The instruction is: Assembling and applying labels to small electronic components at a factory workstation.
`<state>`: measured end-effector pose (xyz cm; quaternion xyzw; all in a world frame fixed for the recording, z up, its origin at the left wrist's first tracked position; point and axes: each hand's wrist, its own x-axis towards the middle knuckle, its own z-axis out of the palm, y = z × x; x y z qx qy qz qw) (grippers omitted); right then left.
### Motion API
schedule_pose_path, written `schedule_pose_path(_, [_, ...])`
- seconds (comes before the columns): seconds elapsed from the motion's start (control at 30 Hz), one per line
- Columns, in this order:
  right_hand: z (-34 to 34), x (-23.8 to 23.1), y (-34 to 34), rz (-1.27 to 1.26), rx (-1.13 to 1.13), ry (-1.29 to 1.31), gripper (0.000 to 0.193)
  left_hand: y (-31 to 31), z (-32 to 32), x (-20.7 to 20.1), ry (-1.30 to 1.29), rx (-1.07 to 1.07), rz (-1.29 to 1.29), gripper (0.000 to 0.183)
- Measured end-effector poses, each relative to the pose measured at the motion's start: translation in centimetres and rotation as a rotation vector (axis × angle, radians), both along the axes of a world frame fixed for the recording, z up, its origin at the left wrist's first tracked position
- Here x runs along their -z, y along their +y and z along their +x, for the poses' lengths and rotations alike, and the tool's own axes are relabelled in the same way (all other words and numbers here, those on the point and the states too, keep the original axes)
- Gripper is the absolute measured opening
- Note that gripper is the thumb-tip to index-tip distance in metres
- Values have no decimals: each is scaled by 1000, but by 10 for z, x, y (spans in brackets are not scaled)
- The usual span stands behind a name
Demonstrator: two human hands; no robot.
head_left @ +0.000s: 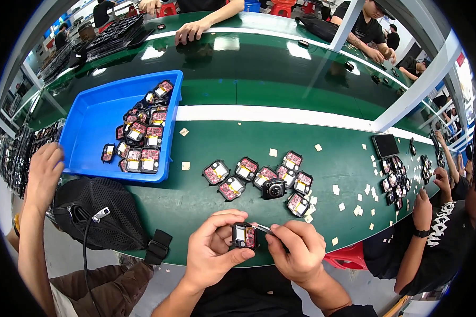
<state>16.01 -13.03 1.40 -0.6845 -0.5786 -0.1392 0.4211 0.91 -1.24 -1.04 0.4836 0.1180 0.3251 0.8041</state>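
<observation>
My left hand (pixel 210 252) is closed on a small black housing (pixel 244 236) that has a red circuit board and a silver-white block inside. It is held up over the near edge of the green table. Metal tweezers (pixel 263 229) are pinched in my right hand (pixel 299 250), their tips at the housing's upper right corner. Beyond my hands lies a loose group of similar open housings (pixel 231 188), red boards facing up. Among them sits a black piece with a round lens-like front (pixel 274 188).
A blue bin (pixel 84 134) at the left holds several more housings. A black mesh bag (pixel 98 214) sits at the near left, beside another person's arm (pixel 42 174). Small pale squares (pixel 336 189) are scattered rightward. More housings (pixel 395 182) lie by a co-worker's hands (pixel 422 208). A white post (pixel 418 87) rises at the right.
</observation>
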Motion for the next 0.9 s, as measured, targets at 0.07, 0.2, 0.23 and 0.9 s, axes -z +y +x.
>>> schedule_pose_path(0.07, [1, 1, -2, 15, 0, -31, 30, 0, 1, 0, -3, -5, -24, 59])
schedule_pose_path(0.2, [-2, 0, -6, -57, -21, -31, 29, 1, 1, 0, -6, -11, -56, 58])
schedule_pose_path(0.23, [-3, 1, -5, -57, -22, -33, 29, 0, 1, 0, -6, -10, -56, 58])
schedule_pose_path(0.9, [-4, 1, 3, -78, -74, 270, 20, 0, 1, 0, 12, 3, -36, 60])
